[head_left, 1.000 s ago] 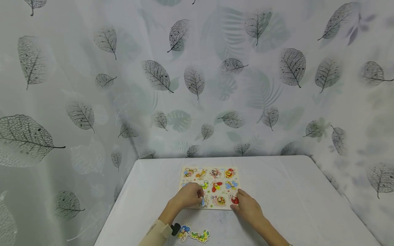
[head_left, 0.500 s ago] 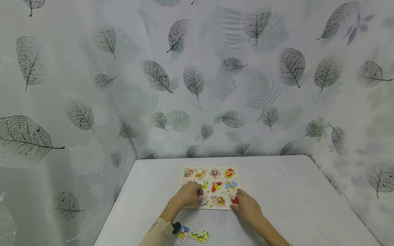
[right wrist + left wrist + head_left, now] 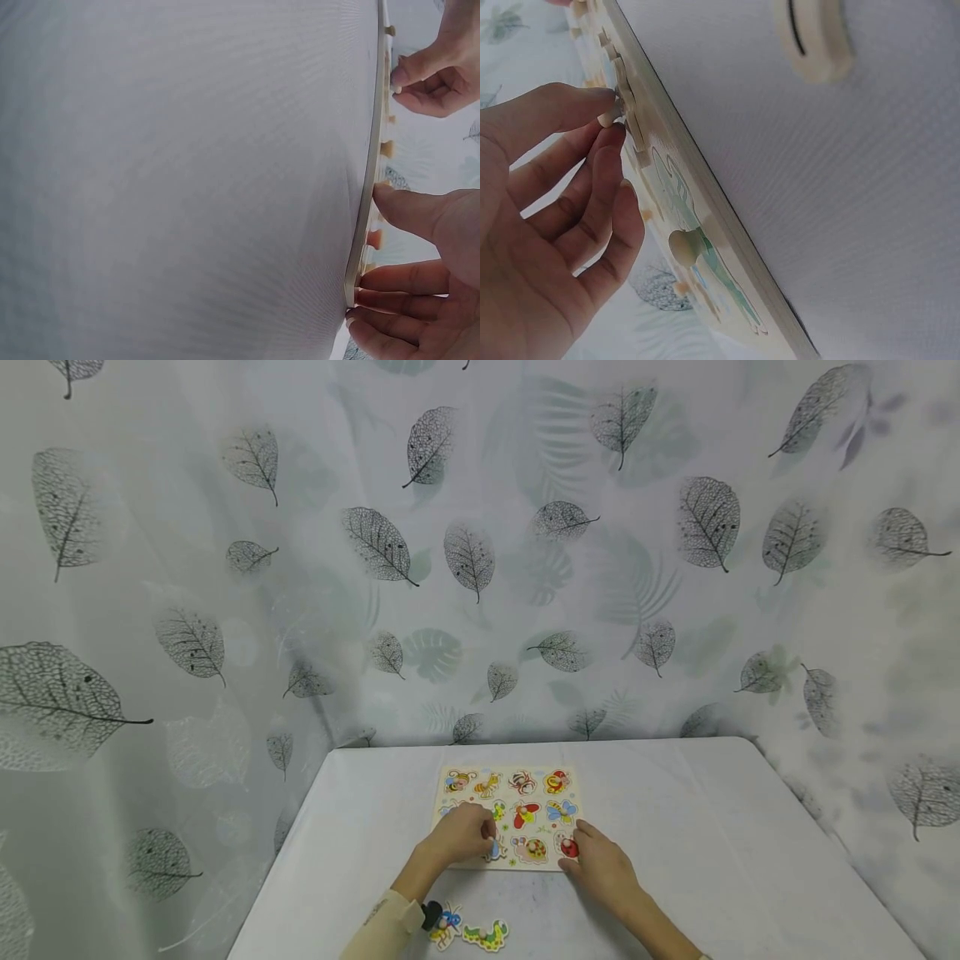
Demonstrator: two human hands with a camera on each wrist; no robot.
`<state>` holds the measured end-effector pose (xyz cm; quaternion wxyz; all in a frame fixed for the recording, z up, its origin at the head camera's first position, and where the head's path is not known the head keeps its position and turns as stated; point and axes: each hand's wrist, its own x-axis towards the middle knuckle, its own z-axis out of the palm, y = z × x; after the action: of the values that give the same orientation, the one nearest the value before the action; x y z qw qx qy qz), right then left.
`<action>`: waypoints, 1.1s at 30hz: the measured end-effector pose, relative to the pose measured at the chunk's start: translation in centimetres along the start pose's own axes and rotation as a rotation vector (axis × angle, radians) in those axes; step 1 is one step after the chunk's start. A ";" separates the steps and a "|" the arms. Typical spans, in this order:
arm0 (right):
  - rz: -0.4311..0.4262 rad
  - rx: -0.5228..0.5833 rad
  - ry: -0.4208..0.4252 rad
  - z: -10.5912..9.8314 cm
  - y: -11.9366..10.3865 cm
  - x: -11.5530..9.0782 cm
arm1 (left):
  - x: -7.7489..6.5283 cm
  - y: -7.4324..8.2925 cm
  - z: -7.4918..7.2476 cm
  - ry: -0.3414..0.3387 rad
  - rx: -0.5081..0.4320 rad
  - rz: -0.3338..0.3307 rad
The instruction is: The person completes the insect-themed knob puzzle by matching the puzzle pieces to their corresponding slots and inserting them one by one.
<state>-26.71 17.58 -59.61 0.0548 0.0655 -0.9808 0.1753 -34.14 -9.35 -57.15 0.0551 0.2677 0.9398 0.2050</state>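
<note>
A wooden peg puzzle board [image 3: 542,829] with several bug-shaped pieces lies on the white table. Over its front row, my left hand [image 3: 461,835] pinches the small peg of a puzzle piece [image 3: 494,852] with blue on it between thumb and forefinger. The left wrist view shows this piece [image 3: 632,112] right at the board's surface, its other fingers loosely bent. At the board's front right corner, my right hand [image 3: 603,870] holds the board, thumb on the front edge and fingers along the right side. A ladybug piece [image 3: 568,846] sits beside that thumb.
A blue-headed bug piece [image 3: 446,927] and a green caterpillar piece [image 3: 486,936] lie on the table [image 3: 697,843] in front of the board, near the left sleeve [image 3: 384,927]. A leaf-patterned curtain [image 3: 480,610] hangs behind and at both sides.
The pinched blue piece has turned slightly and sits flatter on the board. Both hands stay nearly in place; the head view has shifted a little.
</note>
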 end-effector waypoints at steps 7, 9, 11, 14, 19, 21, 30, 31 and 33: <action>-0.005 -0.003 -0.004 -0.1 -0.1 0.0 | -0.1 0.0 0.1 -0.006 -0.003 -0.003; -0.006 -0.004 -0.005 -0.1 -0.1 0.1 | -0.1 0.1 0.1 -0.004 0.001 -0.003; -0.006 -0.001 -0.005 -0.1 -0.1 0.1 | -0.2 0.2 0.1 -0.003 0.001 -0.001; -0.008 -0.001 -0.001 0.0 -0.1 0.1 | -0.3 0.3 0.1 -0.002 -0.001 -0.002; -0.004 -0.010 0.002 0.1 0.0 0.0 | -0.4 0.3 0.1 -0.008 -0.030 -0.004; -0.005 -0.011 0.003 0.2 0.0 0.0 | -0.5 0.2 0.1 -0.012 -0.047 -0.009; 0.012 -0.010 -0.014 0.0 -0.2 0.0 | -0.8 0.1 0.2 -0.021 -0.077 -0.026; 0.015 -0.010 -0.015 0.0 -0.2 0.0 | -0.9 0.1 0.2 -0.017 -0.072 -0.028; 0.018 -0.013 -0.017 0.0 -0.1 0.0 | -1.1 0.2 0.1 -0.012 -0.057 -0.032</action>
<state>-26.68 17.46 -59.59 0.0453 0.0575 -0.9829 0.1687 -33.07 -9.71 -57.20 0.0717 0.2520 0.9374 0.2294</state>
